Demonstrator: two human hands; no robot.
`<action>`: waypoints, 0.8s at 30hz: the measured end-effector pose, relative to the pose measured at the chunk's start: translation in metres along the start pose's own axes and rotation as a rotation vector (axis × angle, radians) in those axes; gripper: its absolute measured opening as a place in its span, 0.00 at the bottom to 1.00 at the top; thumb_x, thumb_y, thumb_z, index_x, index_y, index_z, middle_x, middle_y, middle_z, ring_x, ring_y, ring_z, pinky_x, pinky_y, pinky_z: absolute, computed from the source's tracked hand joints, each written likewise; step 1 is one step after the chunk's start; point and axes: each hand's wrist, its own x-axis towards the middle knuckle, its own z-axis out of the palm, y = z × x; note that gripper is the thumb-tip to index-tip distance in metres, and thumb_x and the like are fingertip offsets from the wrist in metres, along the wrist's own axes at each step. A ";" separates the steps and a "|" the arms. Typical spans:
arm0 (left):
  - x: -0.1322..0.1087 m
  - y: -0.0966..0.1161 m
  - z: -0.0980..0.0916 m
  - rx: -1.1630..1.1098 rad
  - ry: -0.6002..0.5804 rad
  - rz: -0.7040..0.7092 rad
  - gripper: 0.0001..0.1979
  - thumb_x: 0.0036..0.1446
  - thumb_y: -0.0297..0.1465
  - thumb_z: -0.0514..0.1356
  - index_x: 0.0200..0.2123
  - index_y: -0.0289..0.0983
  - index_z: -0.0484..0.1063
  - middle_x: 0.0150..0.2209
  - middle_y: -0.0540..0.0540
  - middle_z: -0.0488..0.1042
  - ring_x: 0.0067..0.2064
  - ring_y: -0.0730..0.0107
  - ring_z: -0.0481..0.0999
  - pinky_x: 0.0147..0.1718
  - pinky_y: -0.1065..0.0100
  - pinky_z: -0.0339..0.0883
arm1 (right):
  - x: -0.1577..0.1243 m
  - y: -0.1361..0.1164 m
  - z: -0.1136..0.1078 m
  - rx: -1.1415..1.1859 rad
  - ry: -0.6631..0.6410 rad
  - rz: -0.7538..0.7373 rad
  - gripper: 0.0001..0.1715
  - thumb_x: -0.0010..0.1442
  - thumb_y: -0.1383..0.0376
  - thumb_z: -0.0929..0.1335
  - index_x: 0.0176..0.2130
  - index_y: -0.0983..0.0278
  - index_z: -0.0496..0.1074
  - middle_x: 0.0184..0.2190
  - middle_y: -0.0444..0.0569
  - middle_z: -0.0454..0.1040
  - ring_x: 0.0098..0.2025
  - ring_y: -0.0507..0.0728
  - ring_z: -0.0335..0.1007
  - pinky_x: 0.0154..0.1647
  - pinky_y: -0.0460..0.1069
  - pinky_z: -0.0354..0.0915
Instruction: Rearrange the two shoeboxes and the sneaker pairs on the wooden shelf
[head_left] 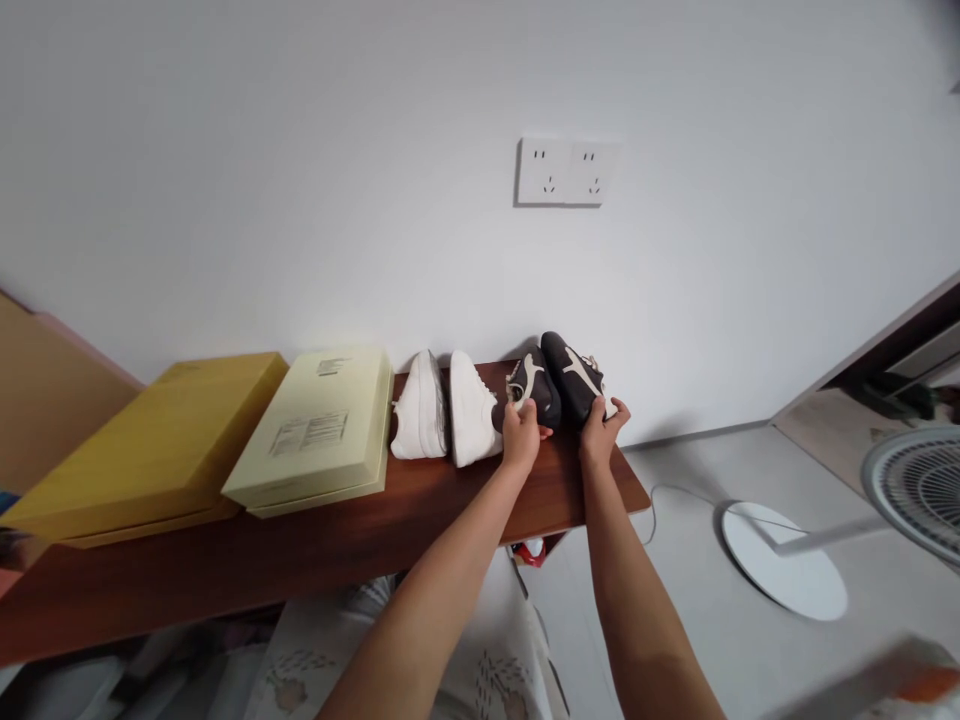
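Two dark brown sneakers with cream trim stand on the right end of a reddish-brown wooden shelf (pixel 427 510). My left hand (pixel 523 437) is closed around the near end of the left dark sneaker (pixel 536 380). The near end of the right dark sneaker (pixel 574 375) is in the grip of my right hand (pixel 602 430). Just left of them, a pair of white sneakers lies on the shelf: one white sneaker (pixel 421 410) turned sideways, the other white sneaker (pixel 471 410) close beside the left dark one. My fingers partly hide the held ends.
A pale yellow box (pixel 319 425) and a mustard box (pixel 165 440) occupy the shelf's left part. Behind runs a white wall with sockets (pixel 568 172). On the floor at right are a fan's round base (pixel 795 570) and a cable. The fan head (pixel 919 490) stands at far right.
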 end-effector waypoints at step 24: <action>-0.143 -0.009 -0.282 0.480 0.162 0.415 0.15 0.65 0.33 0.52 0.53 0.41 0.68 0.45 0.42 0.74 0.35 0.70 0.76 0.42 0.62 0.73 | -0.002 0.012 0.008 -0.398 0.185 -0.257 0.34 0.65 0.52 0.58 0.61 0.70 0.61 0.54 0.71 0.62 0.55 0.72 0.67 0.53 0.67 0.63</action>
